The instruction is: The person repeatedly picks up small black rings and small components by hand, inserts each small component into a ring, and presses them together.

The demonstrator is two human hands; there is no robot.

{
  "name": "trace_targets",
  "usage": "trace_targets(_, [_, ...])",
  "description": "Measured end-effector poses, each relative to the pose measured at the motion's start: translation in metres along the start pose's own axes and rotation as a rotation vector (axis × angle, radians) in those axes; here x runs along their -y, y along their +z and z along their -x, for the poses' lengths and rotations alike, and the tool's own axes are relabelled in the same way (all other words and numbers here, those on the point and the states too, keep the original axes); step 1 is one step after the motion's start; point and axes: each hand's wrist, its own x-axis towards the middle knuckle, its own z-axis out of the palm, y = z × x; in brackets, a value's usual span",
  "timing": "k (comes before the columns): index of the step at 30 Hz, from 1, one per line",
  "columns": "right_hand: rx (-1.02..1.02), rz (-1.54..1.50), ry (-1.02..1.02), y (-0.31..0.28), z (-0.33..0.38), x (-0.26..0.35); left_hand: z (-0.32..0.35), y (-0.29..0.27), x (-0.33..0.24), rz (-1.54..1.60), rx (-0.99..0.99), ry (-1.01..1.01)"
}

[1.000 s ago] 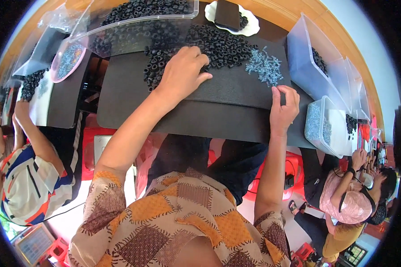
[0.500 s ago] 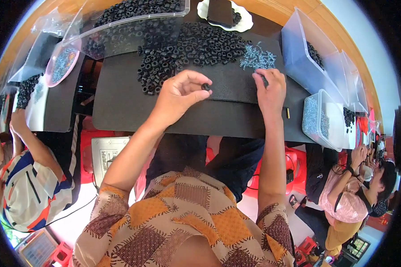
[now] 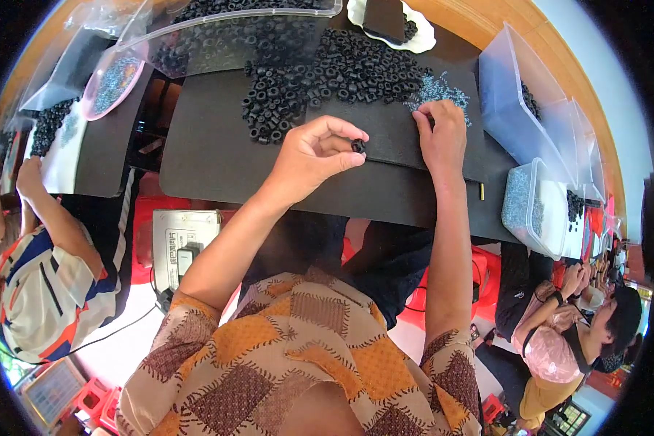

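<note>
My left hand (image 3: pixel 316 158) is closed in a pinch, with a small black ring-shaped part (image 3: pixel 358 146) between thumb and fingertips, held over the dark table. My right hand (image 3: pixel 441 142) reaches the near edge of a pile of tiny blue-grey pieces (image 3: pixel 443 89). Its thumb and fingers are curled together. Anything between those fingertips is too small or hidden to make out. Just beyond my left hand spreads a big heap of black ring-shaped parts (image 3: pixel 363 69). Beneath both hands lies a flat dark board (image 3: pixel 385 134).
A clear bin (image 3: pixel 254 25) of black parts stands at the far left, beside a pink dish (image 3: pixel 114 87). White dish (image 3: pixel 414 29) sits far back. Clear tubs (image 3: pixel 516 94) and a box of blue-grey pieces (image 3: pixel 522 196) line the right. People work at both sides.
The whole view has shifted, so the table appears farther right. Relative to the table, my right hand has moved left, onto the blue-grey pile's edge. My left hand still holds the black part.
</note>
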Motion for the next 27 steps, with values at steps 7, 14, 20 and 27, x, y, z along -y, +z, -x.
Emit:
trace_targets(7, [-0.047, -0.054, 0.001, -0.012, 0.013, -0.005, -0.001, 0.003, 0.002, 0.103, 0.020, -0.028])
trace_targets(14, [0.012, -0.457, 0.259, -0.033, 0.008, 0.013, 0.000, -0.002, 0.006, 0.210, 0.047, -0.023])
trace_targets(20, [0.110, -1.041, 0.326, -0.047, 0.032, 0.052, -0.002, -0.002, 0.006, 0.315, 0.122, -0.032])
trace_targets(27, [0.147, -1.178, 0.352, -0.052, 0.044, 0.083, -0.001, -0.002, 0.004, 0.332, 0.143, -0.055])
